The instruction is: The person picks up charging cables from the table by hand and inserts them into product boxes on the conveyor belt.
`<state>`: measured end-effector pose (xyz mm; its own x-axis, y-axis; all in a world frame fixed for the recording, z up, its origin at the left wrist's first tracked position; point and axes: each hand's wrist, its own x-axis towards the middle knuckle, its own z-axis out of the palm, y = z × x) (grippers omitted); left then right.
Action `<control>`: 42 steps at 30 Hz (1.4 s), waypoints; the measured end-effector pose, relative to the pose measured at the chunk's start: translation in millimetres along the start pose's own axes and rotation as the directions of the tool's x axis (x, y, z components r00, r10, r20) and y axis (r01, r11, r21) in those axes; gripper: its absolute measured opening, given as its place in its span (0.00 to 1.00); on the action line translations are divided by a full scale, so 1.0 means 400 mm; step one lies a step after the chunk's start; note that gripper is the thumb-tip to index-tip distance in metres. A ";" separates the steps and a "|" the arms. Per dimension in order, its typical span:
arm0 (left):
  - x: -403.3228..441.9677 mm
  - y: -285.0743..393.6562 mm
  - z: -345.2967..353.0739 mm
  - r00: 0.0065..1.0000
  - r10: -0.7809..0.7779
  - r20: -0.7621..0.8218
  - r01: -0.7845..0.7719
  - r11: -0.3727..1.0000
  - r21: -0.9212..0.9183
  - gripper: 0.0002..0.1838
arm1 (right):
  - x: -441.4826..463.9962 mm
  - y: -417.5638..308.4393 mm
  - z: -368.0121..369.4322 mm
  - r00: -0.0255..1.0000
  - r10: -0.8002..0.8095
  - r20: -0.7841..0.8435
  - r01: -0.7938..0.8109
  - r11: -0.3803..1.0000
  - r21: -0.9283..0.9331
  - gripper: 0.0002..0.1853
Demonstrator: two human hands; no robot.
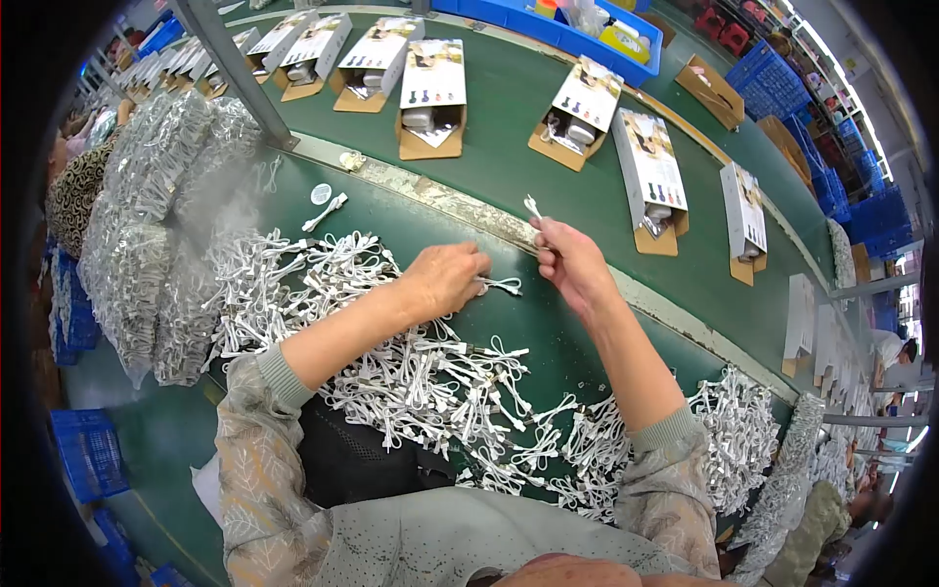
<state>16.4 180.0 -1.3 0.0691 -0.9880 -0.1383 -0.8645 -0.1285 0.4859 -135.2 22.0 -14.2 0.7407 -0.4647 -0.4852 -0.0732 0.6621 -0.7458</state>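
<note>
My left hand (445,279) is closed on a white cable (504,286) just above the green table, beside a wide pile of bundled white cables (391,377). Over the worn strip at the belt's near edge, my right hand (569,259) pinches another small white cable (531,205), its end sticking up past the fingertips. One loose white cable (325,212) lies beyond the pile, near a round white sticker (321,194).
Open white boxes (433,83) stand along the green belt (499,108). Clear bags of cables (156,235) are heaped at the left. A blue tray (548,31) lies behind the belt. A metal post (230,68) rises at the upper left. Other people sit at both sides.
</note>
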 end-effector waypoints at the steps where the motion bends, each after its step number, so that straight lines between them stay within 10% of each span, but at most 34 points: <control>1: -0.005 -0.004 0.005 1.000 0.005 -0.007 -0.005 1.000 0.008 0.10 | 0.025 -0.006 0.016 0.999 0.019 0.048 -0.022 0.998 0.056 0.13; 7: -0.045 -0.023 -0.012 0.993 -0.001 -0.115 0.001 1.000 -0.009 0.05 | 0.168 -0.037 0.163 0.994 0.032 0.103 -0.069 0.920 0.385 0.15; 14: -0.058 -0.086 -0.118 0.884 -0.389 -0.260 0.280 0.885 -0.373 0.07 | 0.397 -0.005 0.109 1.000 -0.016 -0.013 0.021 0.795 0.606 0.16; 22: 0.197 -0.391 -0.167 0.639 -0.434 -0.635 0.450 0.881 -0.149 0.11 | 0.280 -0.020 0.056 0.989 -0.024 -0.145 0.000 0.986 -0.166 0.22; 26: 0.336 -0.417 -0.168 0.615 -0.490 -0.618 0.469 0.857 -0.214 0.09 | 0.102 0.024 0.122 0.950 -0.234 0.208 0.311 0.624 -0.717 0.15; 29: 0.351 -0.383 -0.139 0.683 -0.383 -0.622 0.263 0.923 -0.279 0.14 | -0.003 0.086 0.177 0.614 -0.390 0.686 0.775 0.131 -0.619 0.24; 36: 0.024 -0.154 -0.167 0.968 -0.242 -0.061 0.226 0.954 -0.194 0.21 | -0.088 0.148 0.128 0.668 -0.121 0.734 0.733 -0.061 -0.677 0.14; 40: -0.098 -0.117 -0.138 0.992 -0.101 0.077 0.108 0.989 -0.101 0.25 | -0.108 0.099 0.067 0.767 -0.332 0.549 0.609 0.109 -0.786 0.11; 42: -0.102 -0.072 -0.129 0.991 -0.126 0.050 0.133 0.971 -0.200 0.24 | -0.134 0.053 0.071 0.983 -0.013 0.184 0.154 0.606 -0.780 0.11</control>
<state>64.1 219.6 34.9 0.1521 -0.9585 -0.2411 -0.7302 -0.2734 0.6262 -157.4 77.9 9.0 0.8519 -0.3567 -0.3835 -0.4514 -0.1290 -0.8829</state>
